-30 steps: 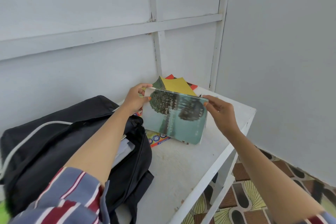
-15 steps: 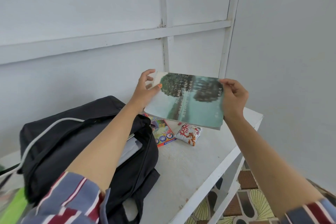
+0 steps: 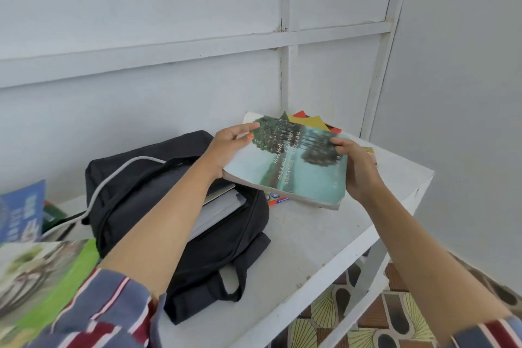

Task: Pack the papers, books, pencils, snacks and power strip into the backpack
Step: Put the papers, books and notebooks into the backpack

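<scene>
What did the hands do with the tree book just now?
The left hand and right hand lifted the book up, then brought it back down, flatter, next to the backpack. Both kept holding its sides. The backpack stayed open on the table.

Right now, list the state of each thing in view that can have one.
Teal book, tilted, held at both side edges.
Left hand, grips the book's left edge.
Right hand, grips its right edge.
Backpack, lying on the table, main compartment open.
White papers, inside the backpack.
Coloured papers, unpacked, at the table's back corner.
Pencil box, on the table, mostly hidden by the book.
</scene>
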